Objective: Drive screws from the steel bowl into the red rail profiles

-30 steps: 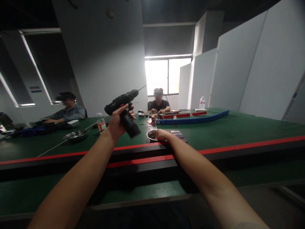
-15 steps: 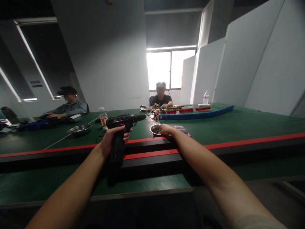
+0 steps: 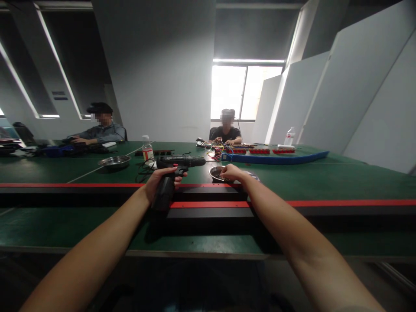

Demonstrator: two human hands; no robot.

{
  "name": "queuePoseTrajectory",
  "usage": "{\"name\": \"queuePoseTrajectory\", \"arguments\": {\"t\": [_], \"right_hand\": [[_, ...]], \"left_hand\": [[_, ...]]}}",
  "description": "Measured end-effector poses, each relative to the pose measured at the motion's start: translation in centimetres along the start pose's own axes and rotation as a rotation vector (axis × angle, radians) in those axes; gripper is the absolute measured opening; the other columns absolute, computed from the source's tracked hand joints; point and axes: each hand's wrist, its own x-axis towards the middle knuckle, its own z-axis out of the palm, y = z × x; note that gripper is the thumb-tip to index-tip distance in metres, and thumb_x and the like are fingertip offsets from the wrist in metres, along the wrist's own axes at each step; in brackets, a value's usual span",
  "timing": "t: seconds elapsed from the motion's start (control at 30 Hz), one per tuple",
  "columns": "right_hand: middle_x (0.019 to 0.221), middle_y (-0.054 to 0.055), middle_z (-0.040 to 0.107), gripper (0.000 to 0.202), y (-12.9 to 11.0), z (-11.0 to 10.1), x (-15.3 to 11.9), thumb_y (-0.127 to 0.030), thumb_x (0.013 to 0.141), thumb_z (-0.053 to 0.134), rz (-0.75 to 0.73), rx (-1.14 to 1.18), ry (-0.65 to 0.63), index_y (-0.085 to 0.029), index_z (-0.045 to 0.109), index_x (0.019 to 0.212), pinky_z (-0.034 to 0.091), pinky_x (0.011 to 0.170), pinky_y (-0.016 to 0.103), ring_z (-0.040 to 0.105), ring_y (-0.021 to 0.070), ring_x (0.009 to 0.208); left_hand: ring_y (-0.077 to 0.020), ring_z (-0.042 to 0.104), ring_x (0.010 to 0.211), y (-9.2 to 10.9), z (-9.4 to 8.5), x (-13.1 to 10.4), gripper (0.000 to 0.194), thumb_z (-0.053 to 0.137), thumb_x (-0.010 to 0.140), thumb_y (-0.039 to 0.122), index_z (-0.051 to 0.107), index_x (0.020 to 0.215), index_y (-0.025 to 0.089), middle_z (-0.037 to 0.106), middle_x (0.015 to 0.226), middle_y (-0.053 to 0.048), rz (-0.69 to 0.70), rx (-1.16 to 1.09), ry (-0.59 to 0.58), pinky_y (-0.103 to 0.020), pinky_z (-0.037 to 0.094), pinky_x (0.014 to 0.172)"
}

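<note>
My left hand (image 3: 159, 182) is wrapped round the grip of a black cordless drill (image 3: 164, 190), whose chuck points right. Fingers of my right hand (image 3: 233, 172) reach down, bunched together, at the right side of a round metal bowl (image 3: 212, 174). Small dark pieces lie in the bowl; what the fingertips hold, if anything, is too small to make out. Below both hands, two long black bars with red top faces, a far one (image 3: 97, 185) and a near one (image 3: 208, 204), run across the table.
A second metal bowl (image 3: 113, 163) and a bottle (image 3: 147, 149) stand to the left. Beyond the right hand lie a long blue strip (image 3: 276, 159), red parts (image 3: 259, 151) and tangled wires (image 3: 216, 151). Two people sit across the green table (image 3: 351, 177).
The view has shifted and levelled. The drill has tilted so its chuck sits lower and flatter. My right hand is still at the bowl, with its fingertips lifted a little.
</note>
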Motion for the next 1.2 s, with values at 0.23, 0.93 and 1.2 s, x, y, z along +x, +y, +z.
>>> {"name": "queuePoseTrajectory", "arguments": {"t": [0.23, 0.93, 1.2], "right_hand": [[0.069, 0.005, 0.067, 0.01, 0.3, -0.4, -0.2, -0.015, 0.078, 0.075, 0.033, 0.564, 0.104, -0.009, 0.072, 0.084, 0.04, 0.048, 0.019, 0.054, 0.0086, 0.053], [0.067, 0.0, 0.057, 0.029, -3.1, -2.9, -3.4, -0.038, 0.079, 0.082, -0.179, 1.145, 0.18, -0.015, 0.064, 0.075, 0.041, 0.054, 0.023, 0.049, 0.0092, 0.06], [0.064, -0.001, 0.055, 0.048, -1.5, -0.1, -12.2, -0.062, 0.081, 0.068, -0.215, 0.745, 0.266, -0.017, 0.059, 0.069, 0.036, 0.057, 0.027, 0.047, 0.011, 0.059]], "left_hand": [[-0.0141, 0.058, 0.06, 0.0, -0.5, 0.2, 0.028, 0.059, 0.09, 0.023, 0.066, 0.109, 0.005, 0.058, 0.072, -0.008, -0.008, -0.025, -0.01, -0.025, 0.055, 0.057], [-0.0128, 0.055, 0.06, 0.6, 1.5, -1.8, 0.032, 0.062, 0.086, 0.022, 0.066, 0.108, 0.0, 0.056, 0.07, -0.007, 0.049, 0.081, 0.005, -0.023, 0.052, 0.055], [-0.0143, 0.054, 0.059, -0.1, 2.6, -4.0, 0.031, 0.065, 0.078, 0.024, 0.07, 0.099, 0.002, 0.056, 0.066, -0.007, 0.043, 0.254, 0.056, -0.024, 0.051, 0.055]]}}
